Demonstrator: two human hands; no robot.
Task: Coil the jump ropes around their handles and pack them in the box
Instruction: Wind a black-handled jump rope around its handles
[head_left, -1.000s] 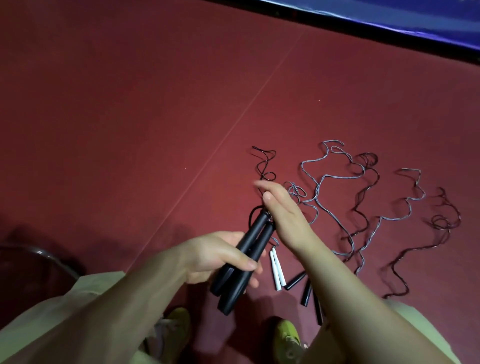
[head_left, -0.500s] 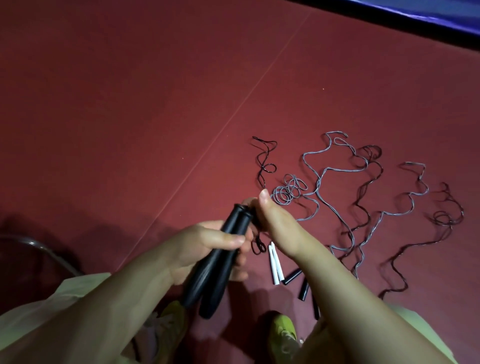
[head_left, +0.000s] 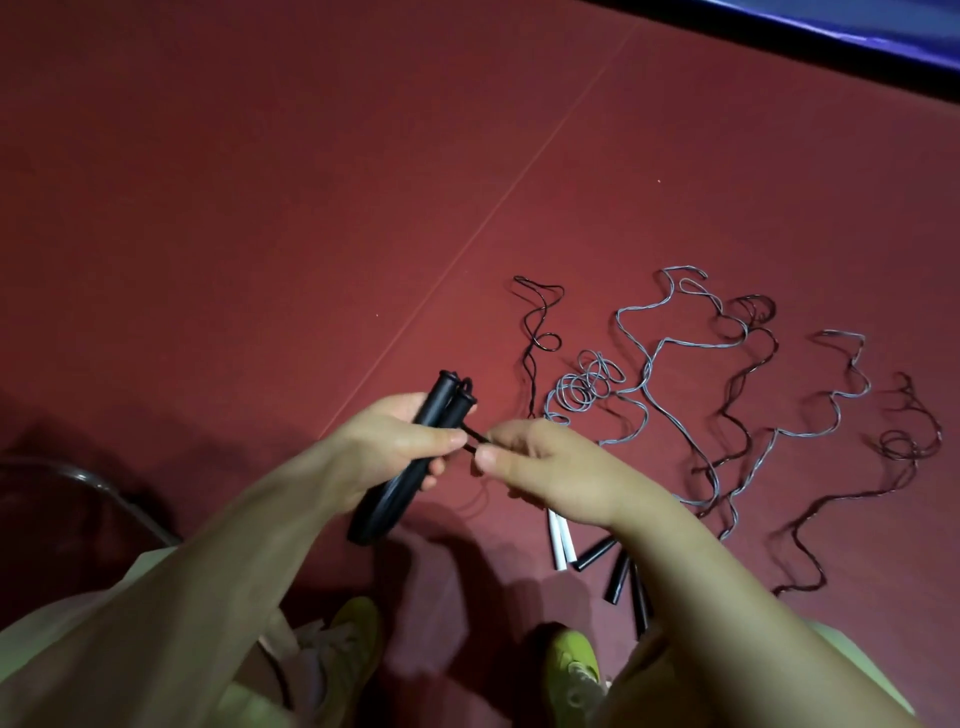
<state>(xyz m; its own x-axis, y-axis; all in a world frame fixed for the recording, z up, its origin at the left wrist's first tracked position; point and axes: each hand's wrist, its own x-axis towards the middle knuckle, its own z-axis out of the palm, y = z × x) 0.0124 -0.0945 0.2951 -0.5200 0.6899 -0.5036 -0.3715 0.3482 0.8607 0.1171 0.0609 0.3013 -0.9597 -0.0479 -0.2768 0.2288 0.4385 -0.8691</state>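
The person crouches on the red floor (head_left: 260, 208) w/ two black handles (head_left: 410, 462) held side by side in the left hand (head_left: 395, 447). The fingers wrap round both handles, so that hand grasps them tight. The handles tilt, top ends pointing far and a bit right. The right hand (head_left: 550, 467) sits just beside them and pinches a thin black cord (head_left: 475, 439) between thumb and finger. The cord runs from the handles to that pinch.

I think the step now is winding this cord round the two handles. To do it well, keep the handles pressed together so they don't slip apart. Pull the cord snug but not hard, and lay each turn next to the last one, no crossing. Let the cord slide thru the right fingers so kinks come out before they reach the handles.

More jump ropes lie loose on the floor to the right: a grey rope (head_left: 649, 374) w/ a small bunch of loops, and a dark rope (head_left: 883, 467) further right. Their handles lie near the feet, white ones (head_left: 560, 540) and black ones (head_left: 618, 574). The cords there cross each other, so pick one at a time.

I can't see the box anywhere, so packing has to wait.
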